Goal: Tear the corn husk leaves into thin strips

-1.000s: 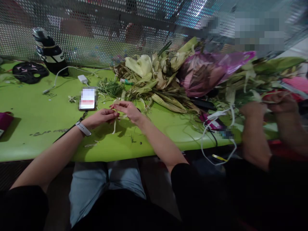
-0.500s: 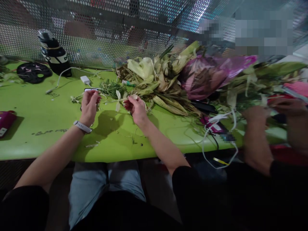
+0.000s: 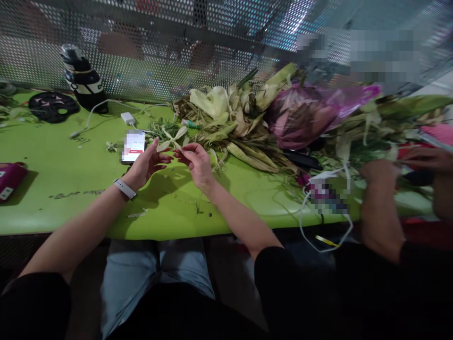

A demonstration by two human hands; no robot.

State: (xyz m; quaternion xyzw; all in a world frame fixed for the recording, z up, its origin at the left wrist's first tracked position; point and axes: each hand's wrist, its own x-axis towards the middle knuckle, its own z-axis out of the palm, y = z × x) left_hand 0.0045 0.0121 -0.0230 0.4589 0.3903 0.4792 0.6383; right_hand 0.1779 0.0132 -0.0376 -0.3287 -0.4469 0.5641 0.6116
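Note:
Over the green tabletop (image 3: 78, 165), my right hand (image 3: 198, 166) pinches a piece of corn husk (image 3: 172, 139) whose pale strips spread out like petals. Left of it, my left hand (image 3: 144, 166) has its fingers apart, close to the husk piece, and nothing shows in them. A lit phone (image 3: 134, 147) lies just behind my left hand, partly covered by it. Thin green stems (image 3: 161, 127) lie behind the husk piece. To the right rises a heap of dry corn husks (image 3: 244, 118).
A pink plastic bag (image 3: 297, 115) rests among the husks. At the back left stand a dark bottle (image 3: 85, 85) and a black mask-like plate (image 3: 53, 106). A white cable (image 3: 90, 115) runs along the table. Another person's hands (image 3: 380, 172) work at the right.
My left hand has opened and turned towards my right hand, uncovering the phone. The husk piece has stayed at my right fingertips. The view has shifted slightly.

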